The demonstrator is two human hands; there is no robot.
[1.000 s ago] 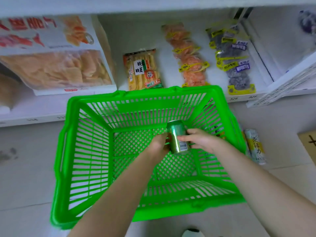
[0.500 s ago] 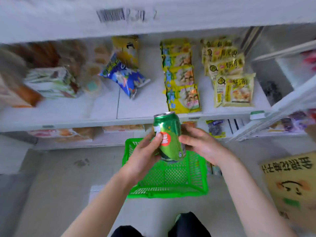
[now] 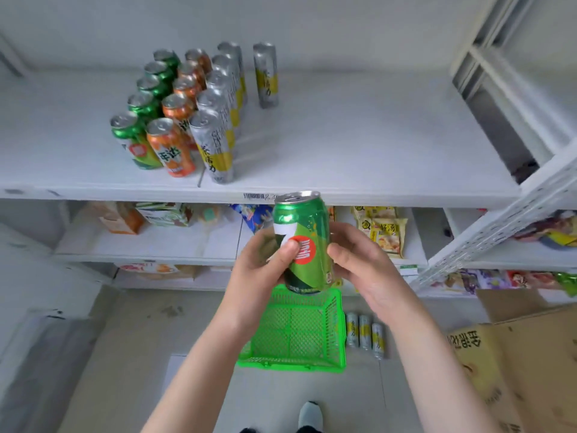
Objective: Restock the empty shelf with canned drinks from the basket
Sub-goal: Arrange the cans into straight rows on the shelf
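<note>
Forearms converge before torso. Left hand (image 3: 259,267) wraps green can (image 3: 309,242), thumb across red logo; right hand (image 3: 365,267) cups opposite side, fingers curled round it. Can upright, long axis near vertical, top level with shelf (image 3: 359,145) front edge. Basket (image 3: 296,335) on floor below. Green row (image 3: 143,104) lies up-left of hands; left hand nearer.

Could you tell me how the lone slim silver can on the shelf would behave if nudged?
The slim silver can is tall and narrow, so it probably tips easily. Once down, its round body would likely roll along the shelf.
</note>
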